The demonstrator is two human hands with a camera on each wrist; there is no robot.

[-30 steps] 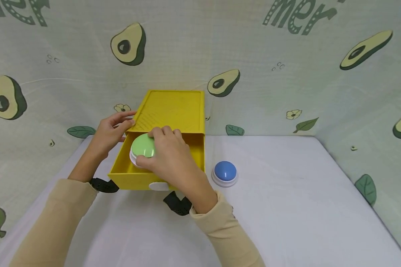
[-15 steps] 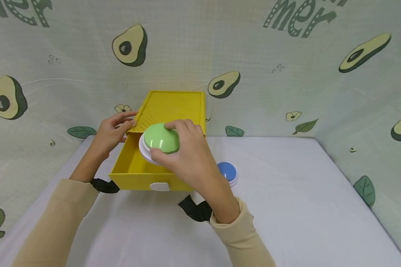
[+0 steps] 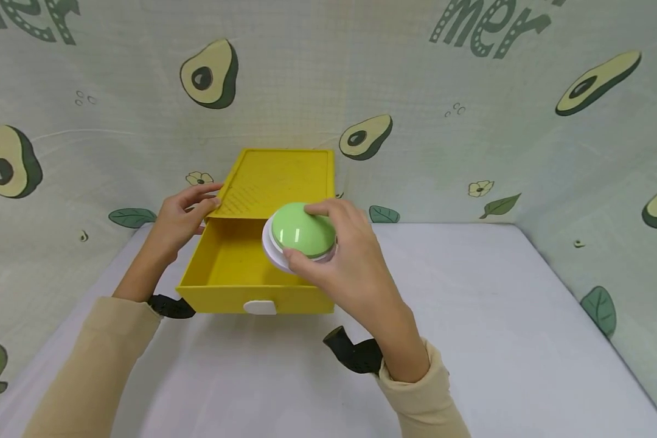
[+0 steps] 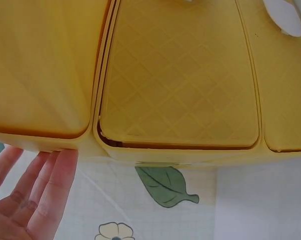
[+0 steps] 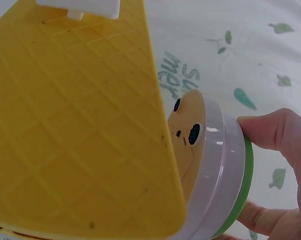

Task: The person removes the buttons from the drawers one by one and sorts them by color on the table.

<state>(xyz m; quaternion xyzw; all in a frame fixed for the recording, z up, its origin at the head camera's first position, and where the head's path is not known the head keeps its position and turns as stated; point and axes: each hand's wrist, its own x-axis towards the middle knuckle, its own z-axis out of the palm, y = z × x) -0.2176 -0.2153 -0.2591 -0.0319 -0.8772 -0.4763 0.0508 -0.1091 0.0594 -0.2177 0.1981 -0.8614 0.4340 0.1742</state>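
Note:
A round push button (image 3: pixel 302 230) with a green dome and white base is gripped by my right hand (image 3: pixel 356 261) between thumb and fingers. It is held over the right side of a pulled-out yellow drawer (image 3: pixel 235 295). In the right wrist view the button's tan underside (image 5: pixel 188 145) shows dark round pads. My left hand (image 3: pixel 180 216) rests its fingers against the left side of the yellow box (image 3: pixel 285 182). The left wrist view shows those fingers (image 4: pixel 58 180) straight along the box's edge. A white knob (image 3: pixel 260 307) sits on the drawer front.
The box stands on a white-covered table (image 3: pixel 498 316), close to a back cloth (image 3: pixel 285 73) printed with avocados and leaves. Black wrist straps (image 3: pixel 356 353) sit at both wrists. The blue button is hidden behind my right hand.
My right hand has lifted the green button from inside the drawer and carried it rightward. It now covers the blue button. My left hand has stayed at the box.

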